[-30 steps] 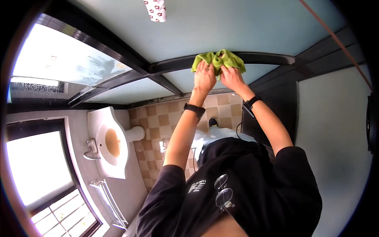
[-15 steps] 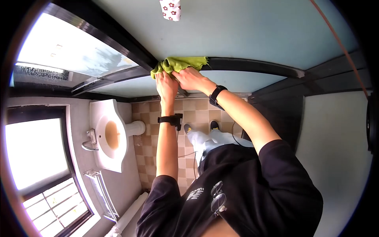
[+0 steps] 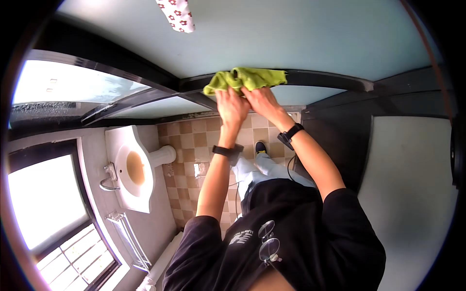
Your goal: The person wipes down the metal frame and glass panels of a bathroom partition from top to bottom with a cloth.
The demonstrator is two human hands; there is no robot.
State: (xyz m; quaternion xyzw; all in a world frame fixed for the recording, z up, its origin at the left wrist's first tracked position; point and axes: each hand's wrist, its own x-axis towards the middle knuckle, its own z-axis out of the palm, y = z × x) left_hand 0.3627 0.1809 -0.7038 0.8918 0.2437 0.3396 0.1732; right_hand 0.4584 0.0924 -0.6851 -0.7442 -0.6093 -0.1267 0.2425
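Observation:
A lime-green cloth [image 3: 259,76] lies bunched over the dark horizontal rail [image 3: 327,79] of a frosted-glass partition. My left hand [image 3: 233,109] grips the cloth's lower edge, its fingers pressed into the folds. Close beside it, my right hand [image 3: 263,102] also has its fingers in the cloth. The fingertips of both hands are partly hidden by the fabric. Each wrist carries a black strap, and both arms reach forward from the body.
On the left, a white pedestal sink [image 3: 133,167] stands by a bright window [image 3: 48,194]. A towel rack [image 3: 128,237] is fixed to the wall below it. Above the rail hangs a flower-patterned white item [image 3: 177,15]. Beige and brown tiles [image 3: 187,140] cover the floor.
Both hands and the green cloth have slid to the right along the rail, away from the corner where the dark bars meet. The view has shifted slightly.

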